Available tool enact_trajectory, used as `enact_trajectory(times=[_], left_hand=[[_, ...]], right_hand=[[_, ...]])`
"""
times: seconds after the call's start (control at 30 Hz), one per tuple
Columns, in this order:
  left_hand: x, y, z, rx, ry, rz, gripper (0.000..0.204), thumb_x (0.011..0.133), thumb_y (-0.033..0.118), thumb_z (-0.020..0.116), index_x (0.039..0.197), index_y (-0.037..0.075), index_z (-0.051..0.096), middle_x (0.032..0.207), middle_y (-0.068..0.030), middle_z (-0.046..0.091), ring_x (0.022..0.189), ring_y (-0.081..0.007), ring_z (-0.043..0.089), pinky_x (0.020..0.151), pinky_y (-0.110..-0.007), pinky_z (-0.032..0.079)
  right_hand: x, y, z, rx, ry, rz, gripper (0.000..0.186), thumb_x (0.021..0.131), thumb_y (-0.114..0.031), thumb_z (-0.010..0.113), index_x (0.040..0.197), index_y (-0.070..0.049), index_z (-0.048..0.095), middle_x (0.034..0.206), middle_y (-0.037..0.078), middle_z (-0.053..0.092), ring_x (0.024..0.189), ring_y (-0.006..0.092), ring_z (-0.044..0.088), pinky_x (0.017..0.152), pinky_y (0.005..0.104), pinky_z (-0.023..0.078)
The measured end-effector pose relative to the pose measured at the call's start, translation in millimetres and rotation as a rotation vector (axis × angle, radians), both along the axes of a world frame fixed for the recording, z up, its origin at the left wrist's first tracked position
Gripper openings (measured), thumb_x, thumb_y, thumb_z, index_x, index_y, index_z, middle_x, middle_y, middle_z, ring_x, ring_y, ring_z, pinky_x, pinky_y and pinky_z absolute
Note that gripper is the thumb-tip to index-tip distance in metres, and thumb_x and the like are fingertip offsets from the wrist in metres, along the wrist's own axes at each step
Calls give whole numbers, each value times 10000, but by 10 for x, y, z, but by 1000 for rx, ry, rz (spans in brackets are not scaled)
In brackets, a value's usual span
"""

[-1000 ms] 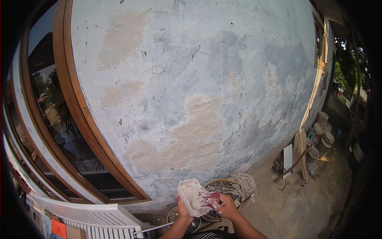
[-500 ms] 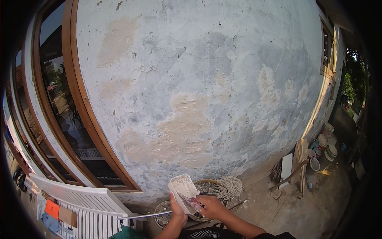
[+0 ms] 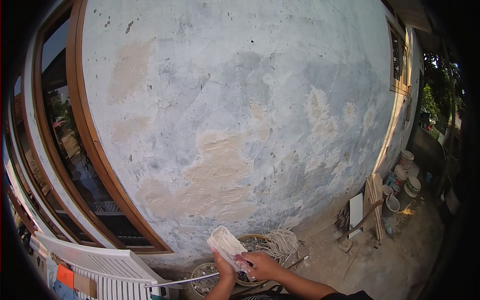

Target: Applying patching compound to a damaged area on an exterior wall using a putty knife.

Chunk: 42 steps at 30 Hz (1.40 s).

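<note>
A white rectangular tray [image 3: 226,242] smeared with pale paste is tilted in front of me near the foot of the wall. Wrapped round its left side is my left hand [image 3: 224,265]. My right hand [image 3: 261,266] is closed on a small tool with a reddish handle [image 3: 243,260], which looks like a putty knife. Its blade is hidden against the tray. Ahead stands a weathered pale blue wall [image 3: 285,165] with cracks and stains. Beige patches of filler [image 3: 220,170] cover parts of it, the largest low and left of the middle.
Rubble-filled tubs [image 3: 202,274] stand below my hands, one beside a string mop head [image 3: 281,243]. A white slatted bench [image 3: 107,262] and a metal pole [image 3: 182,281] are at lower left. Wooden boards [image 3: 371,202] and several buckets [image 3: 412,186] line the right. Brown-framed windows [image 3: 82,110] edge the left.
The view has shifted up and to the right. The tray has turned, so less of its inside shows. My right hand stays closed on the tool at its lower right edge.
</note>
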<state>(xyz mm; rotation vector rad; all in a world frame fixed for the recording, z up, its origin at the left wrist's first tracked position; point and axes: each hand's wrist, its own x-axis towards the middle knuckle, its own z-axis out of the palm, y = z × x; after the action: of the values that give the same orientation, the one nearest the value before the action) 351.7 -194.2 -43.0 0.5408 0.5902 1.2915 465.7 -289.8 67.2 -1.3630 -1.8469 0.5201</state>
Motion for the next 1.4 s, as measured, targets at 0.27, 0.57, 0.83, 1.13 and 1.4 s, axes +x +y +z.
enact_trajectory(times=[0.27, 0.57, 0.83, 1.13, 1.4], left_hand=[[144, 42, 101, 31, 12, -25, 710, 1014, 626, 272, 1435, 76, 429, 1360, -124, 555, 1202, -299, 561, 1042, -417, 427], [-22, 13, 512, -14, -47, -83, 744, 999, 654, 256, 1496, 109, 354, 1479, -119, 456, 1342, -325, 464, 1118, -454, 377], [-108, 285, 1031, 90, -189, -107, 748, 998, 643, 263, 1510, 101, 332, 1501, -124, 429, 1348, -329, 452, 1126, -458, 361], [-69, 639, 1310, 108, -236, -160, 740, 1009, 624, 251, 1509, 84, 326, 1497, -129, 427, 1347, -318, 449, 1121, -439, 360], [12, 821, 1094, 6, -369, -337, 665, 1005, 587, 322, 1463, 112, 406, 1407, -111, 519, 1238, -330, 548, 1038, -486, 458]], right_hand=[[274, -1, -79, 158, 83, -46, 287, 909, -153, 621, 1173, -41, 641, 936, 152, 694, 827, 322, 686, 752, 387, 534], [611, 87, -29, -24, 736, -232, 161, 972, -149, 639, 1059, -17, 669, 910, 0, 688, 820, 63, 591, 754, 266, 495], [552, 411, 395, 61, 1106, -183, 179, 977, -80, 608, 1126, 8, 651, 1016, 42, 696, 914, 105, 645, 826, 274, 526], [518, 739, 484, 154, 1025, -282, 176, 961, -72, 629, 1114, 14, 644, 1016, 59, 696, 895, 115, 659, 806, 283, 538], [694, 781, 569, 208, 1448, -319, 281, 957, -50, 605, 1231, 10, 583, 1138, 115, 670, 1012, 192, 668, 884, 339, 554]])
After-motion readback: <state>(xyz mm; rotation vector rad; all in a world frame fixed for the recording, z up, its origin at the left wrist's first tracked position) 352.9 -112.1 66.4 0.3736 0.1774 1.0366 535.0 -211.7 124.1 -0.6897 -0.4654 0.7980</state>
